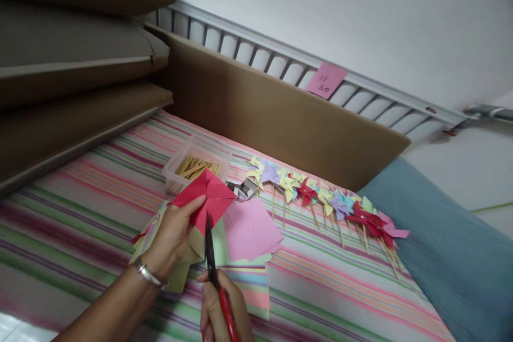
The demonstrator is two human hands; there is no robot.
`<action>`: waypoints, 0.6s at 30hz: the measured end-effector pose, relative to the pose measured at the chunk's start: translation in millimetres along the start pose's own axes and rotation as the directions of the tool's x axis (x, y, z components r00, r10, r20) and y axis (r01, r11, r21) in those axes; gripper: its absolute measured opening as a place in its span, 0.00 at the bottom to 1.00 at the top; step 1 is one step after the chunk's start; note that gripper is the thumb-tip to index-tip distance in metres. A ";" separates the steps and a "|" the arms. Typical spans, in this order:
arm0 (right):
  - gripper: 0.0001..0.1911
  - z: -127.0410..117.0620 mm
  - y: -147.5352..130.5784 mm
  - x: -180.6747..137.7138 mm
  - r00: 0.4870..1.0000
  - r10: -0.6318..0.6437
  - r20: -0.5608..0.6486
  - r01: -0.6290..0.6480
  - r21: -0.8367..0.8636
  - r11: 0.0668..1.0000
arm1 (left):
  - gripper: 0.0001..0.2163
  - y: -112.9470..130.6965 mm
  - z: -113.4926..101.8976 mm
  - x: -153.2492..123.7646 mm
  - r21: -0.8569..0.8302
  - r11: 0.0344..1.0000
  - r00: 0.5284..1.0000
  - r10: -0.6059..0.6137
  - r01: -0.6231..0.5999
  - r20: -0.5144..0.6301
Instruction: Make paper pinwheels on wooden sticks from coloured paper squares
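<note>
Right hand gripping red-handled scissors, handles cut off by the lower picture edge; blades at the near corner of the red paper square, pinched in the left hand. Striped cloth lies open rightward. Farther, the square partly hides a stick-filled plastic box; paper pinwheels overlap, hard to count, before a brown board.

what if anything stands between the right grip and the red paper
Nothing visible blocks the way: the scissors in the right grip reach the lower part of the red paper. The left grip holds the paper from the left, its thumb close to the blade tips but out of that path.
</note>
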State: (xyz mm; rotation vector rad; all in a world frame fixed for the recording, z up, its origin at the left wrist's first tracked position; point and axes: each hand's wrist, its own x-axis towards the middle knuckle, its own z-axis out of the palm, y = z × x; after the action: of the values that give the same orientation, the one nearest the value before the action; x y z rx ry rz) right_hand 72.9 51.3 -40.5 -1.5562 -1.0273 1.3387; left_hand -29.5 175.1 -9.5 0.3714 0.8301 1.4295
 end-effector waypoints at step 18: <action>0.34 -3.4 11.0 10.2 0.994 -0.082 0.079 0.080 0.024 0.997 | 0.08 -11.6 1.3 -3.9 -0.016 0.999 0.997 0.032 -0.033 -0.077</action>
State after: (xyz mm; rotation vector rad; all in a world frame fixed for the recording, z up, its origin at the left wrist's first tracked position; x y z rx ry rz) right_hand 78.0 57.0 -53.8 -1.4408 -1.1102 1.3605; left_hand -20.0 169.9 -15.4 0.3199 0.8764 1.4878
